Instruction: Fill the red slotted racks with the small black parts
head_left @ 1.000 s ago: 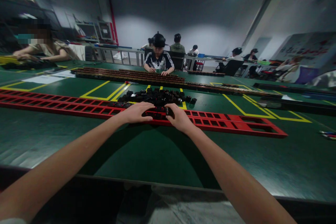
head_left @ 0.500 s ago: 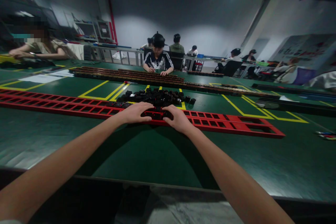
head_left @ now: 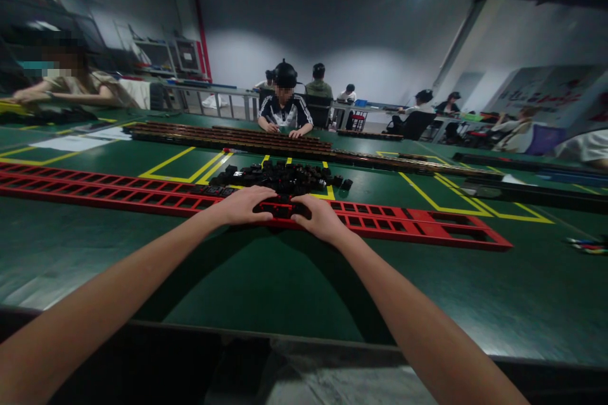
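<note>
A long red slotted frame [head_left: 375,220] lies across the green table before me. My left hand [head_left: 247,204] curves over it, thumb along the near rail and fingers along the far one. Facing it, my right hand [head_left: 317,216] straddles the same frame with bent fingers and thumb. A short stretch of slots with dark inserts [head_left: 284,210] shows between the two hands. Left of my left hand, several black square pieces [head_left: 219,190] sit in the frame. A heap of small black parts [head_left: 289,175] lies just beyond my fingers. Some fingertips are hard to make out.
Long brown strips [head_left: 228,136] lie stacked across the table beyond the heap. Yellow tape lines [head_left: 418,191] mark the tabletop. A co-worker [head_left: 285,107] sits opposite, another person [head_left: 80,85] at far left. White papers [head_left: 71,141] lie left, coloured pens or wires [head_left: 586,245] right.
The view has shifted very slightly. My right hand appears a touch closer to the left one; both hands stay at the same stretch of the red frame.
</note>
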`<state>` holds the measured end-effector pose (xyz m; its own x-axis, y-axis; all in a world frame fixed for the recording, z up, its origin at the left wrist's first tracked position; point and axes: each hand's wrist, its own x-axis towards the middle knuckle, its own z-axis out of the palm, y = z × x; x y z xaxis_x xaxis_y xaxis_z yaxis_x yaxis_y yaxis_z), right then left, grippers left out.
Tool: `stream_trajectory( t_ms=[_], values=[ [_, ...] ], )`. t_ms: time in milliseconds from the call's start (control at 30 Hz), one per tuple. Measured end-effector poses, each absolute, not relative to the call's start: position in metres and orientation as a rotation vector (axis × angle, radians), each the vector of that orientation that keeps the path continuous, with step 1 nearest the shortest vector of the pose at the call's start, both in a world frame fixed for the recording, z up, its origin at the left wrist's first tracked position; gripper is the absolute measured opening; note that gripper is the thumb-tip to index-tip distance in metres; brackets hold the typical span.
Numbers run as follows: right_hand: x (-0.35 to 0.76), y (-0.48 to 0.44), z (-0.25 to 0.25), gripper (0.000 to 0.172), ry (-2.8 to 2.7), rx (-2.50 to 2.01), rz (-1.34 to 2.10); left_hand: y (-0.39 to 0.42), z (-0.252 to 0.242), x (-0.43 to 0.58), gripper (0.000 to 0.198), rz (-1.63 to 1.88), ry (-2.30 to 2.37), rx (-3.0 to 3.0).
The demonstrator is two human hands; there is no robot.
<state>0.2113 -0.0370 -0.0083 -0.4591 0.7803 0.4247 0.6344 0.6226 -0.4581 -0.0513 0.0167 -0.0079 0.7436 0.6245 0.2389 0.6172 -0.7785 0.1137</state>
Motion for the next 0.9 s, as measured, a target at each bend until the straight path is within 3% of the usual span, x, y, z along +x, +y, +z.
stream_trajectory(
  t_ms=[900],
  values=[
    [0.2097, -0.0383, -0.0083, 0.04, -2.273, -1.151, 0.246, 0.0184, -0.0102, -0.053, 0.073, 0.407, 1.041, 2.897]
  ],
)
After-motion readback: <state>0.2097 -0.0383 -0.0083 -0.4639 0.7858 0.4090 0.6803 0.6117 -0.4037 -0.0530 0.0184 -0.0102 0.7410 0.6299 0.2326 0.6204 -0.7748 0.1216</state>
